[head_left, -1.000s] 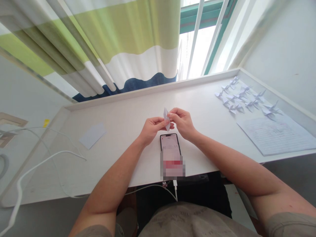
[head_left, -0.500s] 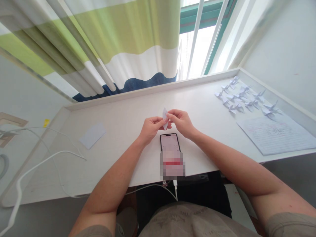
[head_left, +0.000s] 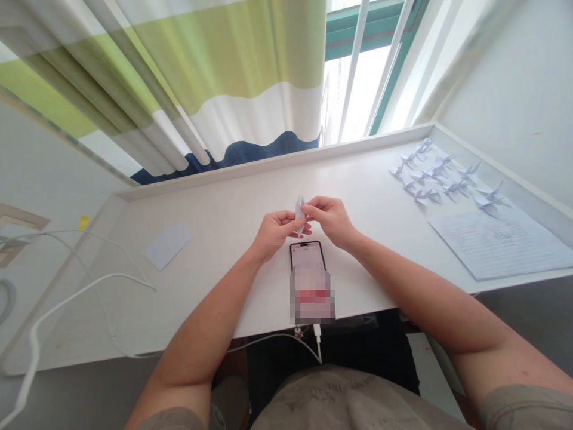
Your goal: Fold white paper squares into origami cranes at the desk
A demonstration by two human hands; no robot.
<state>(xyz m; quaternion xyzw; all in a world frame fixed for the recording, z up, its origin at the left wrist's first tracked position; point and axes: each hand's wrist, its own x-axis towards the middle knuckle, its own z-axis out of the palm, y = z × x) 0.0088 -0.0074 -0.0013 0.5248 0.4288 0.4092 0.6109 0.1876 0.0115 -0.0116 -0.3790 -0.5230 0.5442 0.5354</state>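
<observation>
Above the white desk [head_left: 228, 209], a small piece of folded white paper [head_left: 299, 207] stands upright between my two hands. My left hand [head_left: 276, 232] pinches its lower part between thumb and fingers. My right hand [head_left: 329, 216] grips its right side near the middle, thumb and index finger pressed on it. Some fingers are hidden behind the paper and the other hand. Just below the hands lies a phone [head_left: 307, 255], its screen lit and partly blurred, with a white charging plug [head_left: 317, 330] at its lower end.
Several folded paper cranes [head_left: 456, 185] stand at the far right of the desk, behind written sheets of paper [head_left: 501, 245]. Blank white paper [head_left: 168, 245] lies on the left. White cables [head_left: 89, 286] loop over the left side. A raised rim [head_left: 277, 160] borders the back.
The folded paper has turned slightly in my fingers and shows a broader face. Both hands stay in nearly the same place.
</observation>
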